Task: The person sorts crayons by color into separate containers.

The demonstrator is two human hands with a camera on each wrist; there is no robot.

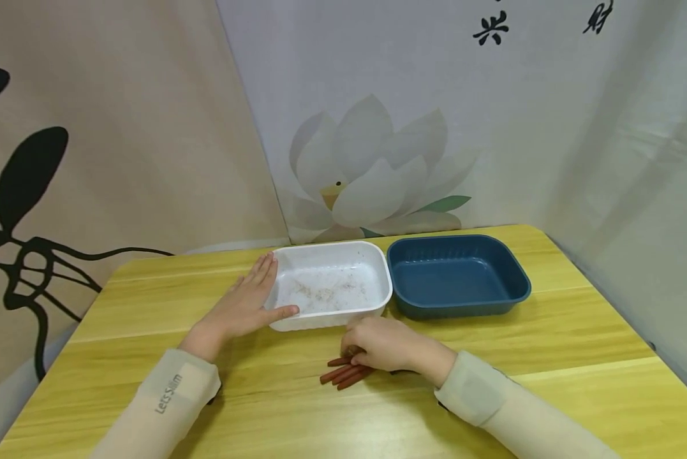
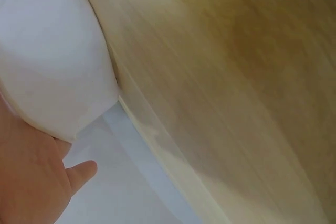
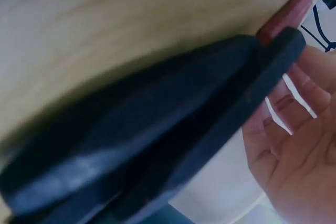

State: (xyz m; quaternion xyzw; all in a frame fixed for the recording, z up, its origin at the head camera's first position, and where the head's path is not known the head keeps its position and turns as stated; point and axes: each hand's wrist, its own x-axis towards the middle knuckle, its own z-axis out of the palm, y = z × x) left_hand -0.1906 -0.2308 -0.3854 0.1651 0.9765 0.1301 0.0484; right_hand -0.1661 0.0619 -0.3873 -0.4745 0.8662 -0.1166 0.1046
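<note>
My left hand [image 1: 245,303] lies over the left end of a white plastic basin [image 1: 332,320], fingers straight along the rim and thumb across the front corner. In the left wrist view that hand [image 2: 31,182] shows beside the basin's white wall [image 2: 52,51]. In front of the basin, my right hand [image 1: 383,344] bends its fingers down over several thin reddish-brown sticks [image 1: 349,375] and pinches at their far ends. The right wrist view has sticks [image 3: 131,114] looming dark and close, a redder one [image 3: 287,17] behind, and the right hand [image 3: 299,156] at their ends.
A dark blue basin [image 1: 458,305] stands right of the white one, their rims nearly meeting. Brownish crumbs [image 1: 323,293] dot the white basin's floor. The wooden table [image 1: 578,357] backs onto a printed curtain [image 1: 389,76].
</note>
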